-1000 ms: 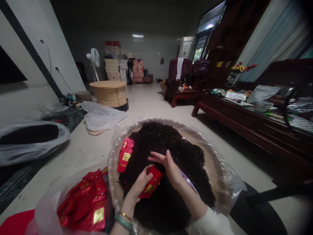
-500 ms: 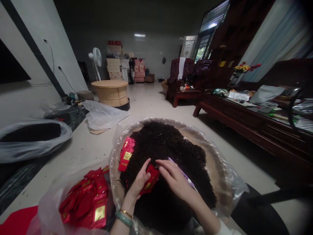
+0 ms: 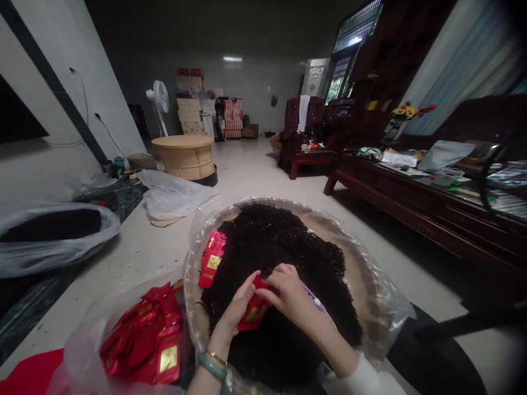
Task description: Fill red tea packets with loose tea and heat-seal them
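A red packet with a gold label is held over a heap of dark, dry tea leaves. My left hand is wrapped round its left side, a green bangle at the wrist. My right hand pinches the packet's top edge between thumb and fingers. Behind the right hand shows a slim purple-and-white tool, mostly covered; I cannot tell its kind. The leaves lie in a wide round tray lined with clear plastic. More red packets rest at the tray's left rim.
A plastic bag full of red packets stands at the lower left. Farther left is a bag of dark leaves. A dark wooden table runs along the right, and a round woven stand is ahead.
My right hand has closed its fingers on the packet's top edge, where they were stretched out before. The left hand keeps its hold on the packet. The view has shifted slightly.
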Action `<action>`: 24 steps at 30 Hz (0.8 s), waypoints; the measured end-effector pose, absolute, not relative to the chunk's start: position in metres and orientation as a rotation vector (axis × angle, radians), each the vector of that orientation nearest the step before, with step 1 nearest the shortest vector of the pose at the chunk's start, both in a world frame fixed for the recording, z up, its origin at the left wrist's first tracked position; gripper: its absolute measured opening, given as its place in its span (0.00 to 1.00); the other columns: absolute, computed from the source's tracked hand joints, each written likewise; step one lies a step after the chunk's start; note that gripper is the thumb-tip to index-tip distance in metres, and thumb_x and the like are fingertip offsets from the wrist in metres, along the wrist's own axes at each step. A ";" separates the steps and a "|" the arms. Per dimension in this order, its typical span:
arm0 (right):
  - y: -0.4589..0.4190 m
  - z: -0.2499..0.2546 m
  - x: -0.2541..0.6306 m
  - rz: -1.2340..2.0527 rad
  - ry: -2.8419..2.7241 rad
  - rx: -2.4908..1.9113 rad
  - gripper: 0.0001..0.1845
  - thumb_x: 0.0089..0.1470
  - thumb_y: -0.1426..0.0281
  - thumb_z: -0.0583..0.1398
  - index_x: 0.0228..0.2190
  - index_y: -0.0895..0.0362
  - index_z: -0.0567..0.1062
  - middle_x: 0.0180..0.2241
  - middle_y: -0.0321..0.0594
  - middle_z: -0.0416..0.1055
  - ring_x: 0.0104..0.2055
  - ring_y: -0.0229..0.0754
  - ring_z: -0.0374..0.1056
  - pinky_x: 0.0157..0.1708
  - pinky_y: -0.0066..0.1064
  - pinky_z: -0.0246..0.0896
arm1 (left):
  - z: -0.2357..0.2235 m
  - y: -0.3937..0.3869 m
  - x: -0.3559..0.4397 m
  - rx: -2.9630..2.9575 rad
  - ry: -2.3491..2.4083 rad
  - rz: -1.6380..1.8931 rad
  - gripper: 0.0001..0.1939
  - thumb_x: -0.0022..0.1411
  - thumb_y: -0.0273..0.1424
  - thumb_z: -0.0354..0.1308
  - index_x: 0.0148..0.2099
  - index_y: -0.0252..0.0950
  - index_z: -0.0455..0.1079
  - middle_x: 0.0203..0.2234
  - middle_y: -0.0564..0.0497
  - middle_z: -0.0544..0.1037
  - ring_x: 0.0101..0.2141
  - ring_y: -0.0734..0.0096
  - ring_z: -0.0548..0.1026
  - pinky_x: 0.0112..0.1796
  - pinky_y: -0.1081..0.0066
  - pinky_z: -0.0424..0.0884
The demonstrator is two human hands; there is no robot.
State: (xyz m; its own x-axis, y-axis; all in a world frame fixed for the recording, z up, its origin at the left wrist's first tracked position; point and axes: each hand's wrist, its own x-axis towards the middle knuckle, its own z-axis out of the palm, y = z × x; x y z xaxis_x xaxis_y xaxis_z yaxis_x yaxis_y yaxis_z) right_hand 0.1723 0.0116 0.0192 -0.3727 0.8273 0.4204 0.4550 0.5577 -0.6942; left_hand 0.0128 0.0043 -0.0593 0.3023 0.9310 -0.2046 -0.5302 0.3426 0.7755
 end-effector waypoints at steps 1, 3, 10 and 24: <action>0.014 0.017 0.172 0.608 -2.023 -1.028 0.17 0.53 0.56 0.62 0.19 0.51 0.75 0.19 0.37 0.67 0.28 0.43 0.58 0.39 0.41 0.53 | -0.059 0.004 0.014 0.644 0.734 1.054 0.36 0.50 0.48 0.65 0.58 0.36 0.65 0.49 0.41 0.76 0.45 0.56 0.76 0.48 0.62 0.68; 0.020 0.013 0.171 0.589 -2.017 -1.038 0.20 0.55 0.56 0.60 0.17 0.51 0.73 0.17 0.36 0.66 0.27 0.42 0.57 0.40 0.42 0.52 | -0.058 0.001 0.014 0.618 0.733 1.015 0.37 0.51 0.50 0.63 0.58 0.36 0.65 0.44 0.41 0.78 0.38 0.57 0.78 0.42 0.62 0.71; 0.030 -0.001 0.177 0.663 -1.777 -1.086 0.16 0.53 0.56 0.61 0.19 0.49 0.74 0.17 0.34 0.65 0.23 0.40 0.56 0.43 0.41 0.53 | -0.056 -0.011 0.006 0.781 0.632 0.839 0.31 0.50 0.44 0.67 0.52 0.32 0.67 0.37 0.40 0.79 0.33 0.61 0.78 0.27 0.72 0.71; 0.026 0.002 0.177 0.962 -2.024 -1.015 0.21 0.55 0.61 0.58 0.14 0.52 0.67 0.13 0.25 0.57 0.17 0.34 0.53 0.53 0.47 0.52 | -0.055 -0.012 0.013 0.857 0.794 0.878 0.25 0.48 0.41 0.68 0.45 0.33 0.70 0.31 0.49 0.79 0.26 0.67 0.77 0.29 0.68 0.73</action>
State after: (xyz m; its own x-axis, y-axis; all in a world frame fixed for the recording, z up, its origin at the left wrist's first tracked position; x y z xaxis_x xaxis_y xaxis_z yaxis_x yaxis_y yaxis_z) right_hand 0.1765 0.0260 0.0021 -0.4739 0.8496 0.2316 0.3567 0.4257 -0.8316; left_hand 0.0126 -0.0122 -0.0545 0.4156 0.8810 -0.2263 -0.3129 0.3721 0.8738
